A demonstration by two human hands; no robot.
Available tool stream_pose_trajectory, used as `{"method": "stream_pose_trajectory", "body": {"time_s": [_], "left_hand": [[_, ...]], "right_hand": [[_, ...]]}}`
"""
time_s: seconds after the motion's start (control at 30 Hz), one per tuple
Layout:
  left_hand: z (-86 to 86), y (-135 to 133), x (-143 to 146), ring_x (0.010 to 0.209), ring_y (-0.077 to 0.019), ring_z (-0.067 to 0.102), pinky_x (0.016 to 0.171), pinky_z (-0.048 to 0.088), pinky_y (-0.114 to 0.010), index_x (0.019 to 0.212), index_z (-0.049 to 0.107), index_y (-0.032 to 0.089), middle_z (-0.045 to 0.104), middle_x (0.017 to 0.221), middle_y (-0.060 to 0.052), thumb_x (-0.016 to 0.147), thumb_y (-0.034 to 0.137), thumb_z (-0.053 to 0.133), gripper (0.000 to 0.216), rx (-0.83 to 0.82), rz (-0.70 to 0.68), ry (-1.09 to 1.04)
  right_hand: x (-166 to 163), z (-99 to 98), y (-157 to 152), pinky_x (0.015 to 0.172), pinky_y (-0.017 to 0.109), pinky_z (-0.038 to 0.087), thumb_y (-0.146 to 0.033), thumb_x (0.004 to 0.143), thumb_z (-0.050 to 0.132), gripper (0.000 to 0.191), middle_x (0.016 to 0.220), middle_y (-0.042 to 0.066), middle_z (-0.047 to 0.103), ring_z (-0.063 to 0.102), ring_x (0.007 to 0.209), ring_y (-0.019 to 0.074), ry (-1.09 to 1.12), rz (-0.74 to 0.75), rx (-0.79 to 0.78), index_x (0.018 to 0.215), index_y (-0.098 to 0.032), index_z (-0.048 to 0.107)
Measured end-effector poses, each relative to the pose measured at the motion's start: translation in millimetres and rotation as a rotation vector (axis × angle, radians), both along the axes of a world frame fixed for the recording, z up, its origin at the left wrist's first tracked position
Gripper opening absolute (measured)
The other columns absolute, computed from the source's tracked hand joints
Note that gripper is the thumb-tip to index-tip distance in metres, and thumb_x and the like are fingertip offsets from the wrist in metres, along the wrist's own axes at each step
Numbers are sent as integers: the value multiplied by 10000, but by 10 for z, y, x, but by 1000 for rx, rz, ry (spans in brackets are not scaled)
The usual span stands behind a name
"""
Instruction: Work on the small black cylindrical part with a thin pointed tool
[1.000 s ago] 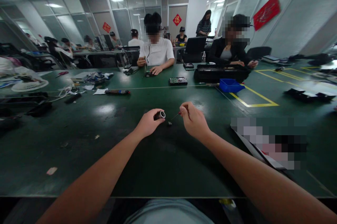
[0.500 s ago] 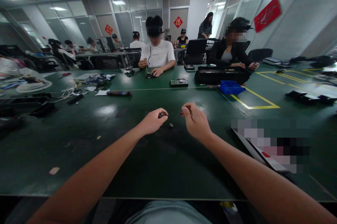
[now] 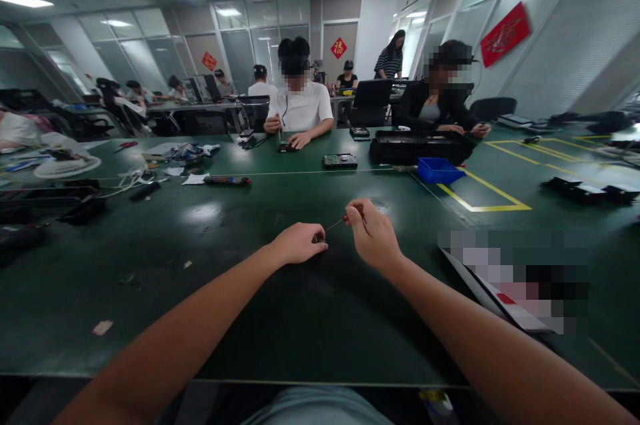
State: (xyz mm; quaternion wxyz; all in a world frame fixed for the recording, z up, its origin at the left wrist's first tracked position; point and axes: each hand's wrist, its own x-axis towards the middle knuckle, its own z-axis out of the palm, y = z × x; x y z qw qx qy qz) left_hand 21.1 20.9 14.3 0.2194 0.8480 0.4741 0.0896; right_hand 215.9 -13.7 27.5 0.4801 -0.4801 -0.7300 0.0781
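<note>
My right hand [image 3: 374,233] is closed around the reddish handle of a thin screwdriver [image 3: 337,223]. The shaft slants down to the left, its tip close to the fingers of my left hand [image 3: 299,243]. Those fingers are curled around a small dark metallic part [image 3: 318,238], low over the green table. Most of this part is covered by the fingers, so its exact kind cannot be made out. Whether the tip touches it is too small to tell.
Beyond my hands lie a hard drive [image 3: 340,160], a blue bin [image 3: 439,170] and a long black casing [image 3: 420,147]. A pen-shaped electric screwdriver [image 3: 227,180] rests left. A pale flat item [image 3: 493,292] lies right of my forearm. Co-workers sit across the table.
My left hand has moved right and toward me, to where a small dark metal piece lay on the table. That piece no longer shows separately. My right hand has barely moved.
</note>
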Motion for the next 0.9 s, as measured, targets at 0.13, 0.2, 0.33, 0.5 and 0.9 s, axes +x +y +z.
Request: {"method": "stream_pose_trajectory", "body": {"time_s": [0.13,0.2,0.33,0.5,0.9], "left_hand": [[16,34,-187,804,-197,635,692,439,-292,963,686,196,698,950,-66,818,357,648,220,-105,111,-201],[42,59,-326,677,-152,596,584,399,-257,985,676,178,683,921,-69,813,331,633,234,-260,217,-391],[140,139,-723,556,-91,504,444,274,-194,1028,647,148,629,907,-60,813,270,592,253,-458,432,-857],[269,150,-1418,531,-92,456,399,294,-178,997,627,124,560,781,-35,819,201,531,217,-504,658,-1333],[461,-481,-3062,494,-61,415,493,350,-134,761,465,128,546,558,36,955,146,300,256,-46,992,-1587]], "right_hand": [[-3,4,0,669,328,438,-332,997,388,191,781,46,658,641,721,208,14,6,-8,939,-215,528],[-7,-3,1,672,328,440,-331,998,389,191,783,44,659,644,725,206,16,10,-7,940,-215,529],[-15,-17,-3,681,326,441,-326,1002,395,188,786,43,660,646,736,204,-3,27,-18,946,-212,533],[-15,-14,-17,688,329,446,-321,1006,392,183,799,45,660,644,752,206,-3,43,-27,945,-215,529],[-18,-32,16,687,328,439,-311,1001,396,177,793,47,667,649,747,206,-6,30,-29,952,-212,534]]}}
